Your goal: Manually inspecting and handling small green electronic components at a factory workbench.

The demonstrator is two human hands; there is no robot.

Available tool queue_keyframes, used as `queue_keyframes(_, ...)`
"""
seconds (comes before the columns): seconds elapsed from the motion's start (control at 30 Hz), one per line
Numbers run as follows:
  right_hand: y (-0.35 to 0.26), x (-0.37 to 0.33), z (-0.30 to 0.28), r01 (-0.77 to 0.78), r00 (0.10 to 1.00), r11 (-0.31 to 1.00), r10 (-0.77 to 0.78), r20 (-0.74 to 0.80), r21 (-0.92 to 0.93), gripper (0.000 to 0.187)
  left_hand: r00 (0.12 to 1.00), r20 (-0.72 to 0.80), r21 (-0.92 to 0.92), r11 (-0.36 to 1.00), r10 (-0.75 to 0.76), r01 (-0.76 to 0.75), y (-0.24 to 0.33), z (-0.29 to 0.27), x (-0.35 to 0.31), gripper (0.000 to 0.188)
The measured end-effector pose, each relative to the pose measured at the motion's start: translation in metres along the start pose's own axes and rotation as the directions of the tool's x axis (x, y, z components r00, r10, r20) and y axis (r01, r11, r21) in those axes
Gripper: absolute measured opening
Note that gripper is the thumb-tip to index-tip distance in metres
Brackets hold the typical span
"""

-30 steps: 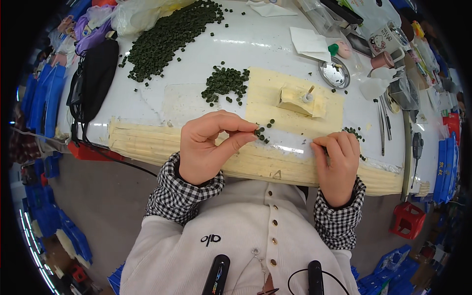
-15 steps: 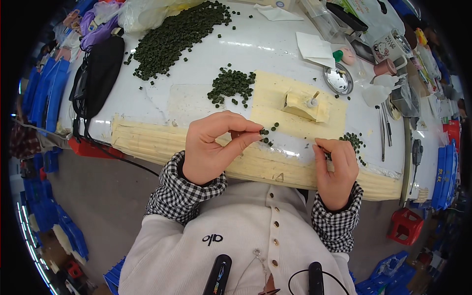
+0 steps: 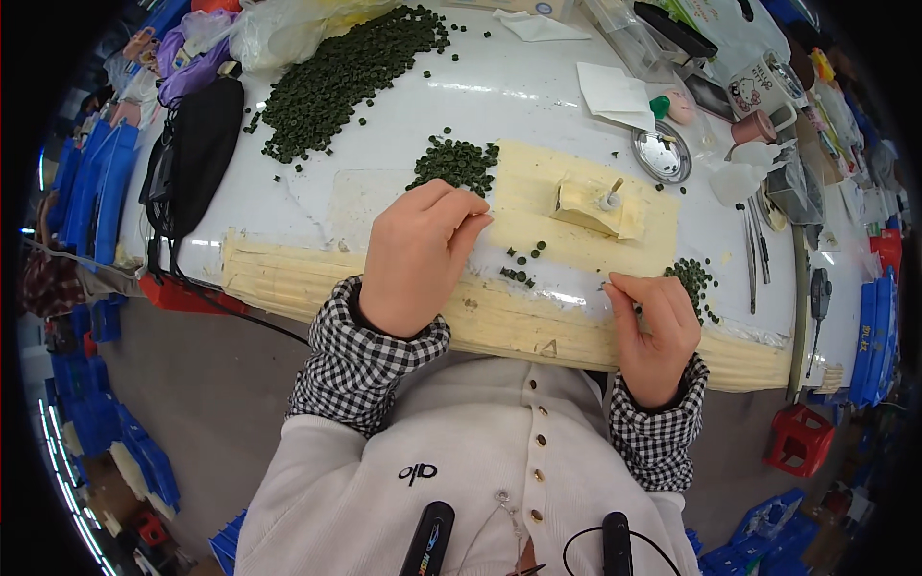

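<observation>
My left hand point(image 3: 415, 257) is at the near edge of a small pile of dark green, short cylindrical pieces point(image 3: 449, 161). Its thumb and fingertips are drawn together, and whatever they may hold is hidden. My right hand point(image 3: 657, 324) hovers over the table's front edge, thumb and forefinger pinched; I cannot make out anything between them. Several loose green pieces point(image 3: 520, 277) lie between the hands. Behind them, on a yellow sheet point(image 3: 523, 206), stands a tape-wrapped block point(image 3: 591, 211) with an upright pin point(image 3: 615, 190). A further small group of green pieces point(image 3: 691, 280) lies beside my right hand.
A large heap of green pieces point(image 3: 336, 82) spreads over the far left, near a black pouch point(image 3: 206, 144). On the right are a round metal dish point(image 3: 661, 156), tweezers point(image 3: 749, 259), a white mug point(image 3: 759, 91) and white paper point(image 3: 615, 91). Yellow padding point(image 3: 288, 283) covers the front edge.
My left hand has moved up and left, away from the loose pieces at the front to the small pile. The right hand has barely shifted and stays pinched.
</observation>
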State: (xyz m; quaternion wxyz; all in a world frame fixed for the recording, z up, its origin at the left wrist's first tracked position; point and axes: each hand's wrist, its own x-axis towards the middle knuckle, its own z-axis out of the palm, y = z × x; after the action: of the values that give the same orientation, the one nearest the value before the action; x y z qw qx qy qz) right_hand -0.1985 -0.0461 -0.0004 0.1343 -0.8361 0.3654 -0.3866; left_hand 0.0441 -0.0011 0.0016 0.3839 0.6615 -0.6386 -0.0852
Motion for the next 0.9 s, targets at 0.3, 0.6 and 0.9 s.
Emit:
queue_keyframes(0.3, -0.002, -0.001, -0.002, -0.006, 1.000, 0.998, 0.007, -0.019, 0.058, 0.021, 1.000, 0.001, 0.082, 0.996, 0.020, -0.021, -0.005, 0.007, 0.001, 0.008)
queue_keyframes(0.6, -0.011, 0.001, -0.008, -0.246, 0.969, 0.843, 0.194, 0.156, 0.479, 0.019, 0.995, -0.015, -0.029, 0.995, 0.097, -0.097, 0.012, 0.000, 0.002, 0.004)
queue_keyframes(0.9, -0.009, 0.024, 0.003, -0.399, 0.909, 0.291, 0.252, 0.333, 0.869, 0.018, 0.936, 0.336, -0.891, 0.288, -0.103, 0.351, 0.043, 0.014, 0.003, 0.018)
